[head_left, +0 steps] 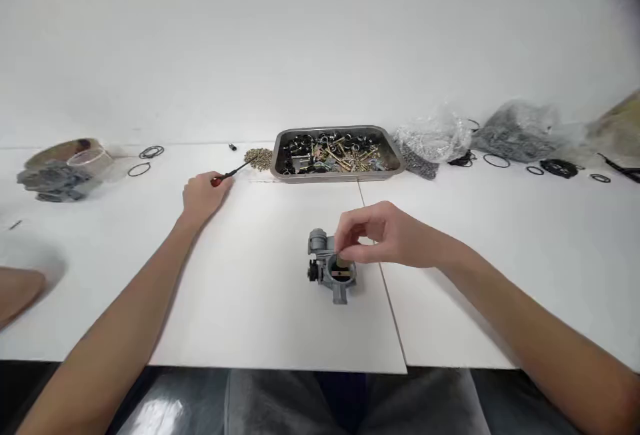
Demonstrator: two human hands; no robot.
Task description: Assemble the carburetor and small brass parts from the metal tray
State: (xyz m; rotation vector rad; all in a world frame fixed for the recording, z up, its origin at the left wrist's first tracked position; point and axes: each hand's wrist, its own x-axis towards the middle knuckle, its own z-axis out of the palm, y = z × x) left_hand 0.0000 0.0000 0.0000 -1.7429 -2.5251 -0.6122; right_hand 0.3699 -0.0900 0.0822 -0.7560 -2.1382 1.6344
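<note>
My left hand (204, 196) is closed around a screwdriver (234, 172) with a dark shaft and a bit of red at the handle. Its tip reaches the edge of a pile of small brass screws (259, 158). At the middle of the table stands a grey metal carburetor body (340, 294), its round bore facing up. Over that bore is my right hand (370, 234), thumb and fingers pinched on a small brass-coloured plate (343, 262) partly inside the opening. The fingers hide the plate's upper part.
Behind the carburetor sits a metal tray (335, 178) of mixed small parts. Plastic bags of parts (520, 132) and black rings (496, 160) lie at the right. Grey castings (60, 182) in a bag lie far left, near another person's arm (20, 292).
</note>
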